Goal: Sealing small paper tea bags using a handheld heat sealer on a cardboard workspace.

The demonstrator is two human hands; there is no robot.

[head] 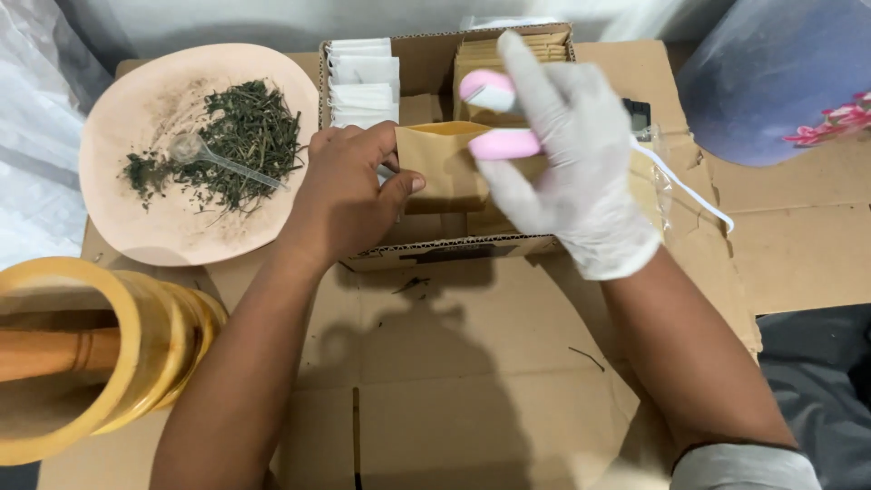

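- Envelope (442,168), small and tan paper, plain-faced, stands upright over the middle of an open cardboard box (454,247); its top flap edge is a lighter yellow-brown band.
- Left hand (349,195), bare, has its grip closed on the envelope's left edge, thumb on the near face and fingers curled behind.
- Right hand (572,172), in a white glove, holds a pink and white handheld tool (497,118) against the envelope's right side; index finger points far, the other fingers are spread loosely, and the tool is pinned between thumb and palm.
- A thin white cord (689,191) runs from the tool out to the right over the cardboard.
- Inside the box, a row of white sachets (363,82) stands at far left and a stack of tan envelopes (522,50) at far right.
- To the left lies a pale pink plate (136,227) with dried green herbs (240,145) and a clear plastic spoon (213,159) on them.
- At near left, a yellow-rimmed mortar (109,354) lies with a wooden pestle (54,352) in it.
- Flattened cardboard (472,381) covers the counter beneath everything.
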